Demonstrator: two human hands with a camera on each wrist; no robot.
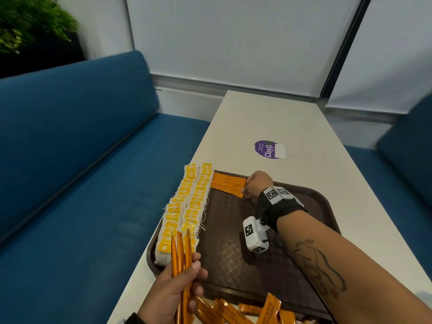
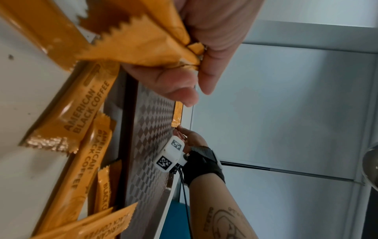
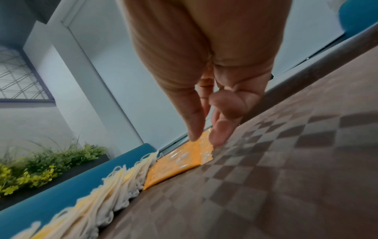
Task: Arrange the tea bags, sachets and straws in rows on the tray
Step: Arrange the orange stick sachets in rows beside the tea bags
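Observation:
A brown tray [image 1: 229,220] lies on the white table [image 1: 304,127]. Two rows of yellow-tagged tea bags [image 1: 187,206] run along its left edge. At the far end, several orange coffee sachets [image 1: 228,184] lie side by side. My right hand [image 1: 247,188] is at their right ends, and thumb and fingertip pinch the end of the nearest sachet [image 3: 180,161], which lies flat beside the tea bags [image 3: 114,186]. By the near left corner, my left hand [image 1: 187,274] grips a bunch of sachets [image 1: 180,251] upright. No straws show.
Loose coffee sachets [image 1: 233,312] lie heaped at the tray's near edge. A purple sticker [image 1: 266,148] is on the table beyond the tray. Blue sofas flank the table, one on the left [image 1: 70,160] and one on the right [image 1: 409,148].

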